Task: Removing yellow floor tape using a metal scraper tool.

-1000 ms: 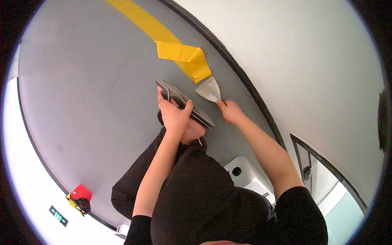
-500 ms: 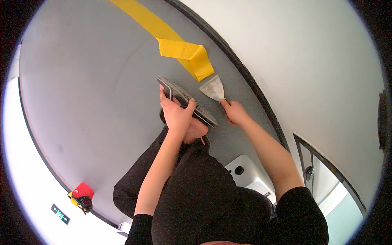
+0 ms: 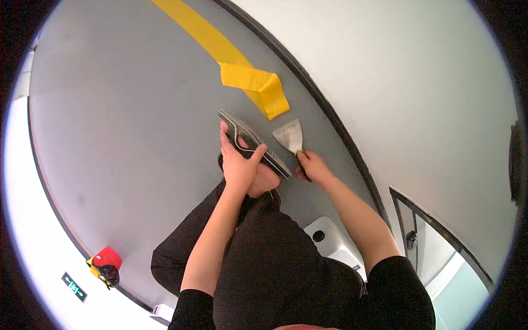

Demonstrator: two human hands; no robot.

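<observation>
Signage (image 3: 74,287), a small black rectangle with green symbols, shows against white at lower left. Near it, at the left edge of the smooth grey floor (image 3: 126,137), sits a red, yellow and black bundle (image 3: 106,258). Further right, the left hand (image 3: 240,169) is closed around a black-and-grey shoe (image 3: 257,138), tilted so its textured sole faces up toward the right; a bare heel (image 3: 267,180) shows just below. Wide yellow tape (image 3: 203,34) runs from the floor's far edge, its near end folded back over itself. Just apart from that end is the fan-shaped metal blade (image 3: 290,135) of a dark-handled scraper, the handle gripped by the right hand (image 3: 313,166). Black skirting (image 3: 344,133) lines the floor's right edge.
</observation>
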